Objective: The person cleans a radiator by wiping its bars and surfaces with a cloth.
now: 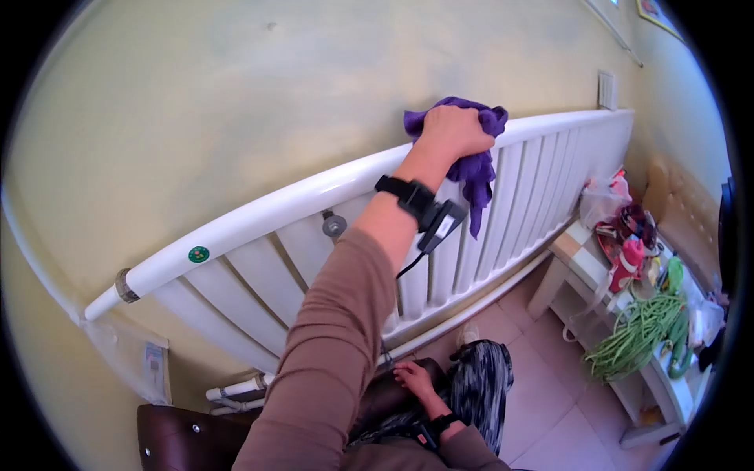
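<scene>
At the far left, a brown padded seat (192, 439) sits low near the wall, below one end of a long white radiator (314, 188) that slants up across the view. A round green sticker (199, 254) marks its top rail, and a round metal fitting (334, 225) sits on its front further along. Just right of that, the right hand (416, 378) is low down, close to the body, beside patterned trousers (481, 385); its fingers are loosely curled and nothing shows in it. The left hand (458, 129), its arm reaching up across the middle, is closed around a bunched purple cloth (476, 173) at the top rail. The cloth bulges out on both sides of that hand, and one end hangs below it in front of the radiator's upright sections, well apart from the right hand. At the right stands a worktop (580, 253) carrying bags (603, 200), a pink-and-red item (627, 265) and a heap of long green beans (640, 334).
</scene>
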Tool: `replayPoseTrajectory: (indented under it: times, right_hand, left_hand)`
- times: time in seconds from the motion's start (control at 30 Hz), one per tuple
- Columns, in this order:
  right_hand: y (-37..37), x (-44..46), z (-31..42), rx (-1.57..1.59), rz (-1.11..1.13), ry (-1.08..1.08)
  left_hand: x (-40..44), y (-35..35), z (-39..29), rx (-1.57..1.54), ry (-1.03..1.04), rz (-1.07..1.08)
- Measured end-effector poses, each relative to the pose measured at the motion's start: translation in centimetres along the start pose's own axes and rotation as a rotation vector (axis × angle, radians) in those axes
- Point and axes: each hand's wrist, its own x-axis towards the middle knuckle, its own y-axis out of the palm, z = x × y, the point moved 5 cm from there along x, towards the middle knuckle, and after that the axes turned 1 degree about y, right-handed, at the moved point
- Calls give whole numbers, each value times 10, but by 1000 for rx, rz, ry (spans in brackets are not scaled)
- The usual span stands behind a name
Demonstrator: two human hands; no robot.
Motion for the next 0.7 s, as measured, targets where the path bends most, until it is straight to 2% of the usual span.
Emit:
replayPoseTrajectory:
  times: [0.07, 0.17, 0.23, 0.27, 0.3, 0.4, 0.53, 0.7]
  right_hand:
    - [-1, 1, 2, 16, -1, 15]
    - [-1, 0, 1, 53, -5, 22]
    - [-2, 1, -3, 93, -27, 0]
    - [1, 5, -7, 44, -8, -24]
    - [2, 6, -7, -5, 7, -51]
    - [8, 7, -6, -14, 30, -16]
    - [9, 2, 5, -5, -2, -46]
    - [18, 0, 13, -18, 33, -112]
  left_hand:
    - [-25, -13, 11, 135, 47, -43]
    - [-84, -46, 37, 250, -10, -71]
    - [-123, -71, 54, 89, 28, -182]
    - [-141, -80, 67, 138, 21, -266]
    - [-155, -91, 72, 154, -33, -215]
    - [-194, -120, 76, 164, -106, -253]
    - [-219, -137, 116, -126, -438, -197]
    - [-195, -130, 114, -138, -466, -130]
